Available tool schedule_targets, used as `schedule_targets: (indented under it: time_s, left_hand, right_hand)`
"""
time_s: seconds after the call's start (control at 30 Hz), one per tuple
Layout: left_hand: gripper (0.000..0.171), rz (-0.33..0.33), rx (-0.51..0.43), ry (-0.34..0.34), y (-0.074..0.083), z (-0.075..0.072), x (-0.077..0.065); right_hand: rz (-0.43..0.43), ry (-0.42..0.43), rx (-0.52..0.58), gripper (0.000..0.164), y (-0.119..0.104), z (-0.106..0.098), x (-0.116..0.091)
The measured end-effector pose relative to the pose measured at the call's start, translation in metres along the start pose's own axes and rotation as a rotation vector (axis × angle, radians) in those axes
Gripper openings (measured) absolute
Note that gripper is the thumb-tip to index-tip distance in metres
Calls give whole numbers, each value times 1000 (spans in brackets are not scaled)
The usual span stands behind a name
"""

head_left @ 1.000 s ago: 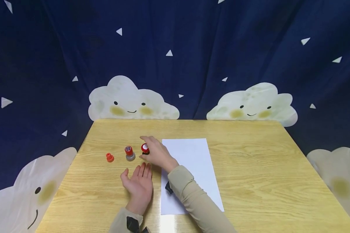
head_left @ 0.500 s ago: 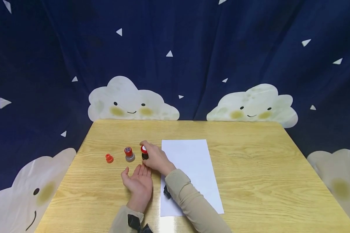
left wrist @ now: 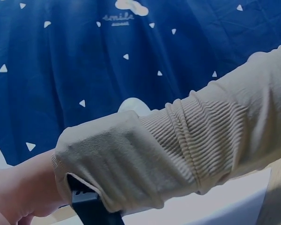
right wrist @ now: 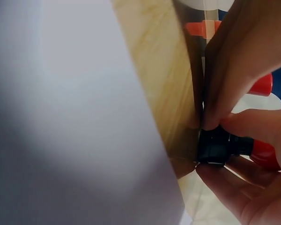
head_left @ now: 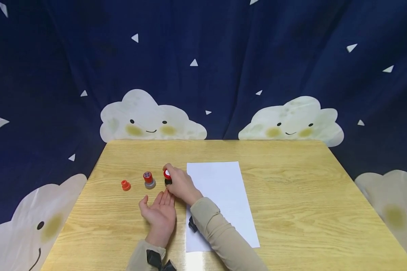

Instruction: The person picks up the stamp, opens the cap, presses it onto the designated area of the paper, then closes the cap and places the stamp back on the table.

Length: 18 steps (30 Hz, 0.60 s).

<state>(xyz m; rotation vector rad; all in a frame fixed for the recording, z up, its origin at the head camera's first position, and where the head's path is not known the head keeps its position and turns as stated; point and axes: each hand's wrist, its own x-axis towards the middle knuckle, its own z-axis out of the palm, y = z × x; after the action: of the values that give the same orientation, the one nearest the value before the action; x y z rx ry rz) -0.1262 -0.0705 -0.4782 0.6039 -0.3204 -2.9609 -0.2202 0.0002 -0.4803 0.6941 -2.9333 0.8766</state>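
A stamp with a black base and a round red top [head_left: 167, 174] stands on the table. My right hand [head_left: 183, 186] grips it from the right. Up close in the right wrist view, thumb and fingers are around the stamp's black base [right wrist: 213, 146]. My left hand [head_left: 161, 216] lies palm up just in front, fingers extended, with its fingertips right by the base. Left of these stand a red stamp with a grey base [head_left: 149, 180] and a small orange-red knobbed piece [head_left: 126, 185]. In the left wrist view, the right sleeve [left wrist: 145, 154] fills the middle.
A white sheet of paper [head_left: 220, 195] lies on the wooden table [head_left: 291, 195], partly under the right forearm. Dark blue curtain [head_left: 217, 56] with clouds hangs behind the table. Black wrist devices are strapped at both cuffs.
My right hand has come down and nearer, closing its fingers on the black and red stamp beside the left fingertips. The left hand stays palm up. The head view has shifted slightly.
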Motion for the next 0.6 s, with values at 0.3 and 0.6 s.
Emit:
schedule_targets:
  time_s: [0.3,0.6]
  left_hand:
    - [77,-21,-5,20,2,-1,1]
    - [73,-90,-32,-32,8,4,-4]
  right_hand:
    - [6,16,-11,58,-5,-12,-3]
    - [-19,36,-14,56,-20,-37,-15]
